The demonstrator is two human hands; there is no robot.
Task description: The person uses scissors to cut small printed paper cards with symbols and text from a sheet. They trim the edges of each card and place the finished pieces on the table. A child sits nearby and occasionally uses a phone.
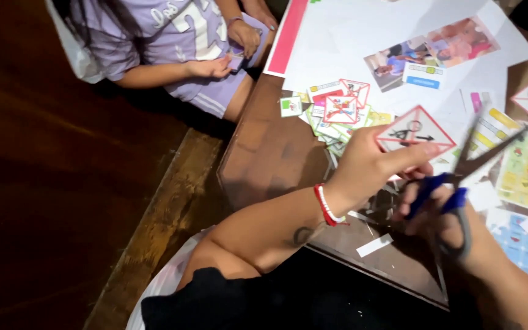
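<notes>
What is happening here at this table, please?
A person holds a triangular red-bordered card in the left hand and blue-handled scissors, blades open, in the right hand. Cut-out cards and printed sheets lie on the wooden table. Another person in a purple shirt handles a small card nearby.

Cut-out cards spread over a bench, hands at its near edge

The left hand [368, 168] holds a triangular sign card [415, 130] above the bench [270, 153]; just right of it the right hand [453, 220] has its grip on scissors [459, 177], blades pointing up and right. Behind the card lies a heap of small cards [334, 113], and behind that a large paper sheet [362, 30]. Printed sheets [524, 165] lie at the right. A paper strip [374, 245] lies near the front edge. Another person [172, 43] sits beyond the bench's far left corner.
</notes>
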